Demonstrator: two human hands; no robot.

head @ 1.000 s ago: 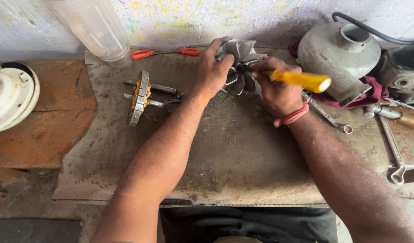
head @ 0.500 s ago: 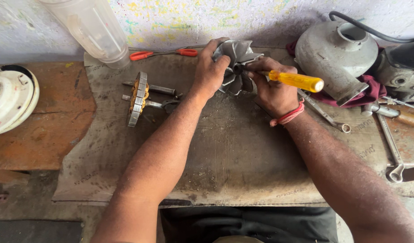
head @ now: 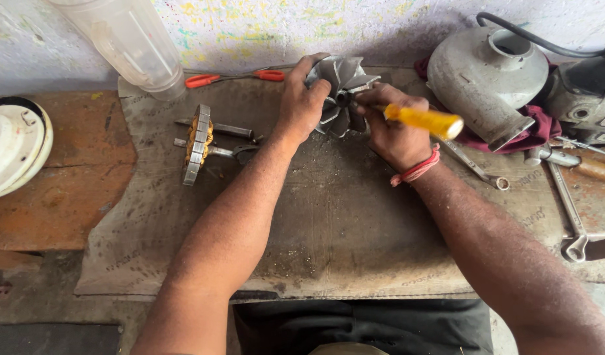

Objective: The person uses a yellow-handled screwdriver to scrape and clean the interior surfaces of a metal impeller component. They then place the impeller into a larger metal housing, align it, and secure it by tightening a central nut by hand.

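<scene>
My left hand (head: 304, 98) grips the rim of a grey metal fan impeller (head: 342, 82) that stands on edge at the back of a cardboard sheet (head: 335, 223). My right hand (head: 394, 128) is closed around a yellow-handled screwdriver (head: 424, 120), its tip pointed into the impeller's hub. A red thread band circles my right wrist. To the left lies a motor stator with copper windings (head: 197, 141) and a shaft.
A clear plastic jar (head: 128, 43) stands at the back left, with red-handled pliers (head: 233, 77) beside it. A white round housing (head: 10, 148) sits far left. A grey pump casing (head: 490, 79) on a maroon cloth, spanners (head: 569, 210) and another motor are on the right.
Both hands and the impeller stay in place; the screwdriver handle has shifted slightly lower and leftward as my right hand works at the hub.
</scene>
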